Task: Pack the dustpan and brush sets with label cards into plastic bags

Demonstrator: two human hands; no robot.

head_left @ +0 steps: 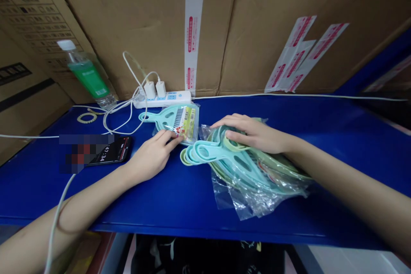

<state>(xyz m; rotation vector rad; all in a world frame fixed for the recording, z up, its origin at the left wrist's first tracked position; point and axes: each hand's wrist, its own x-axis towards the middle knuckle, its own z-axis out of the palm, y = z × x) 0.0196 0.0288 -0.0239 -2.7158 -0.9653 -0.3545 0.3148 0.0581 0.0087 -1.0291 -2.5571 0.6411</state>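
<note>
A bagged mini dustpan and brush set (168, 116), light blue with a printed card, lies flat in front of the power strip. My left hand (154, 154) has its fingertips closed together at the near edge of that bag. To the right is a loose pile of similar dustpan sets (237, 162), light blue and green, in clear plastic bags, with handles pointing left. My right hand (257, 132) lies over the back of the pile, its fingers curled round the handle end of a green dustpan (236, 143). The brushes in the pile are mostly hidden.
A white power strip (167, 98) with two chargers and tangled cables sits at the back. A water bottle (88, 75) leans at the back left. A phone (111, 152) lies left of my left hand. Cardboard boxes (144, 21) wall the blue table (180, 201).
</note>
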